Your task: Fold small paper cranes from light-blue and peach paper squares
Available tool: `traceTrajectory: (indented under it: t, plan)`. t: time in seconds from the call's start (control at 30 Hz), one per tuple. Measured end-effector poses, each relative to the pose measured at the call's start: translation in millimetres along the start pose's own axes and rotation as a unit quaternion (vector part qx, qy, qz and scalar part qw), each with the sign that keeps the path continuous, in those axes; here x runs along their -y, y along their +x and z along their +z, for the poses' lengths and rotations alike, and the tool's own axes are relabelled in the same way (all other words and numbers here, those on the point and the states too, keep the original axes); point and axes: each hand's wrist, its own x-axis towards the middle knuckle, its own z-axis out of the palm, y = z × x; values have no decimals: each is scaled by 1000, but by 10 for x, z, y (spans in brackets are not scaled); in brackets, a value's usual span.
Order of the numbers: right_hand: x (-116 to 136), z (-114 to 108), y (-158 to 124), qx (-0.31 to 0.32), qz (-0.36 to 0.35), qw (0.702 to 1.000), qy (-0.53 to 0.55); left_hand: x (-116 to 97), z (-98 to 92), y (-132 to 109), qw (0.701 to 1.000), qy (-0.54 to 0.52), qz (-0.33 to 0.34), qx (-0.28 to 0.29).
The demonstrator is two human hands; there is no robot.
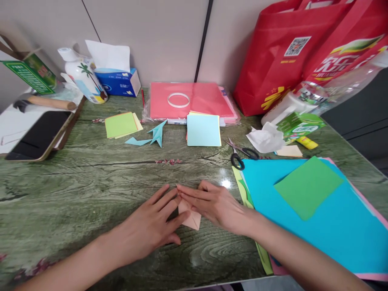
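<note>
A small folded piece of pale pink paper (192,221) lies on the table, creased along its visible surface. My left hand (154,220) rests over its left side with the fingers stretched out and spread. From the right, my right hand (214,202) presses on the paper's upper part, its fingers held together. The fingertips of both hands meet at the paper's far end and hide it. Beyond them sit a blue folded paper bird (157,133) and a stack of light blue square paper (203,130).
Black-handled scissors (238,155) lie right of the stack, near large blue sheets (260,182) topped by a green square (309,188). Green paper squares (121,125), a phone (39,133), a tissue box (121,83), a white bottle (83,76) and red bags (266,56) stand around.
</note>
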Motion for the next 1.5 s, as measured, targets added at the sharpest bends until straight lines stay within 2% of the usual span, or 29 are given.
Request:
traceTrajectory:
  t: [0.17,0.3,0.37,0.87,1.2,1.3,1.43,1.5]
  plan:
    - [-67,-49,-55,-3,2,997,78,2,16,-14,1000,7,-1,-4]
    - [-100,-3,-83,-94,15,983,154,-3,14,-10,1000,8,-4,-8]
    - [-90,20,-77,-115,18,978,172,-8,6,-2,1000,8,-2,-5]
    - [-58,40,-45,-51,-8,991,125,-36,41,-22,1000,13,-4,-5]
    - [-7,14,-30,-46,2,993,109,-50,11,-21,1000,-3,-13,2]
    - [-8,38,-33,-60,1,993,100,-60,0,-10,1000,6,-10,1]
    - [-3,82,-47,-125,20,986,111,-83,18,-1,1000,16,-13,11]
    - [13,85,-57,-139,36,982,120,-92,31,2,1000,23,-15,13]
